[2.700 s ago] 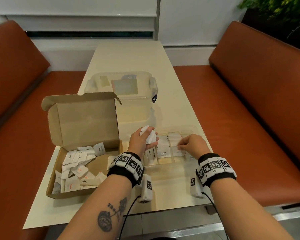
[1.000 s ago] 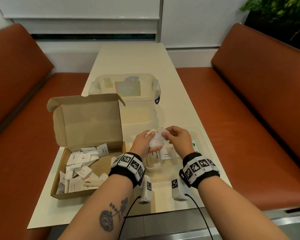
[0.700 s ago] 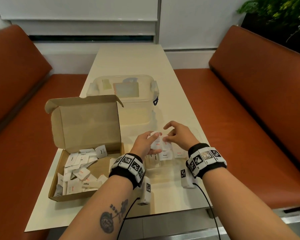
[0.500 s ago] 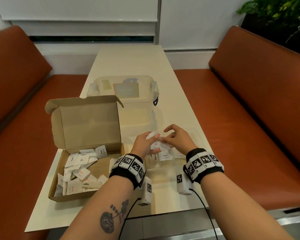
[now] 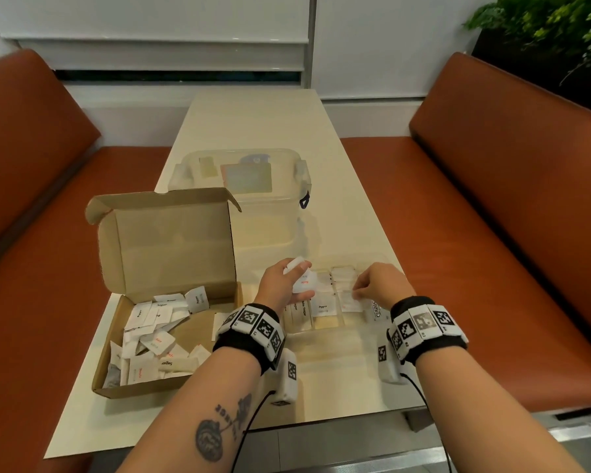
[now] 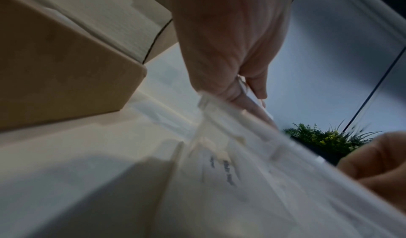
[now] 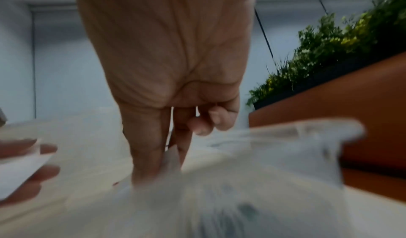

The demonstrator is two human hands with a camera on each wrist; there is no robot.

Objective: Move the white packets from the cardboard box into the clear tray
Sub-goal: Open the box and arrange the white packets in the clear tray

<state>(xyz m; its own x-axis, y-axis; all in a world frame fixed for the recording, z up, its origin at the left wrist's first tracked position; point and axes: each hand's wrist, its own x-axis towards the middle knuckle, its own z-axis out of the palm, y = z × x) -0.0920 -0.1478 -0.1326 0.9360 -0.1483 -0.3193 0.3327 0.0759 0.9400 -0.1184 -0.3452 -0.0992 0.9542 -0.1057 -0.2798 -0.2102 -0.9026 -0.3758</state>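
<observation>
Both forearms reach forward over a pale table (image 5: 253, 124). The left hand (image 5: 284, 285) hovers above the left end of the clear tray (image 5: 325, 327), fingers curled round a small bunch of white packets (image 5: 304, 281); red print on the front one cannot be read for certain. The right hand (image 5: 377, 285) is lowered into the tray's right side, thumb and forefinger pinching a single packet (image 5: 350, 300) down among the dividers, the other fingers tucked in.

More packets stand in the tray's compartments — one reads "Pepper", another "Sugar", and one by the right wrist shows letters like "tevia". To the left, touching the tray's corner, sits the open cardboard box (image 5: 164, 240) with its lid upright; a loose heap of packets (image 5: 154, 339) lies inside, some marked "Sugar". A lidded clear tub (image 5: 246, 186) stands behind.

Half a second ago both hands met over the tray, the right one drawing a packet from the left hand's bunch — now the right hand has moved apart and down into the tray.
</observation>
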